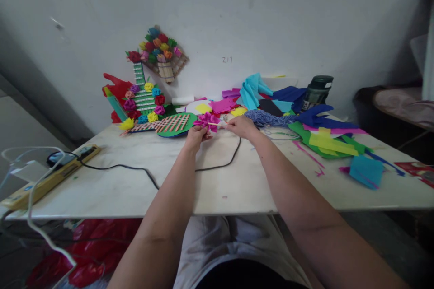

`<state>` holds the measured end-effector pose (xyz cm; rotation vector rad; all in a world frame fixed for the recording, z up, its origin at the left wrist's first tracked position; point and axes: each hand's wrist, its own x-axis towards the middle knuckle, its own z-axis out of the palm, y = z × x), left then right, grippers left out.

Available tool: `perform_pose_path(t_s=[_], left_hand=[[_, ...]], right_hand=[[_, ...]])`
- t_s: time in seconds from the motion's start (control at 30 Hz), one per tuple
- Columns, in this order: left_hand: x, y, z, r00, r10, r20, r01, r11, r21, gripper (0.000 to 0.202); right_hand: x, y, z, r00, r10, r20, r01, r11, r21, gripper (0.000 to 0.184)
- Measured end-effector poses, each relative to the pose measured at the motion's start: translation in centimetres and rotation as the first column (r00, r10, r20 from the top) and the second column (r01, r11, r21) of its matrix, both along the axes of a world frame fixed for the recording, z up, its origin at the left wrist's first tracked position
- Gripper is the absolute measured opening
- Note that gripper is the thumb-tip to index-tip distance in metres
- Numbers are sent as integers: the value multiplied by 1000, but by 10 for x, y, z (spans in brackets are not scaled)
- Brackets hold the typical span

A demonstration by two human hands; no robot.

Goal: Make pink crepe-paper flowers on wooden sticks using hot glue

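dim, soft light; stretched edges, upper right corner black.

Whitish table [233,196]: power strip [61,174], black cable [132,167], blue yarn [269,118], coloured paper [366,171].

Both forearms [169,203] are bare, the upper garment [237,277] is black, and the creased trousers [205,244] pale grey.

Reads 217 [227,59] in small, thin, dark strokes on the pale wall [271,22], above the middle of the view. Shows pale marks low on the dark green bottle [315,93], too small to decipher, and a white label [328,85] near its top, equally illegible. Bears faint patterning on the red sheet [418,171] at far right, too blurred to read as words.
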<state>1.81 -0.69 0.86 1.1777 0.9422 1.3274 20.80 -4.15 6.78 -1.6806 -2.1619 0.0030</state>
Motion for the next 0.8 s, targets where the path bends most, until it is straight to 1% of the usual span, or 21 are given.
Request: perform_pose_path(t_s=[0.13, 0.37, 0.53, 0.8], left_hand=[[0, 1, -1, 1000, 7, 3, -7, 1000, 5, 24], [0, -2, 1, 999, 41, -18, -41, 999, 17, 24], [0, -2, 1, 999, 38, -33, -37, 999, 28, 26], [-1, 1, -1, 1000, 2, 7, -2, 1000, -4, 23]], right_hand=[[0, -1, 1, 999, -20, 29, 21, 999, -43, 34], [1, -2, 2, 997, -53, 51, 54, 998, -29, 33], [0, -3, 3, 996, -70, 56, 71, 997, -26, 33], [0, 1, -2, 996, -72, 57, 74, 997, -31, 33]])
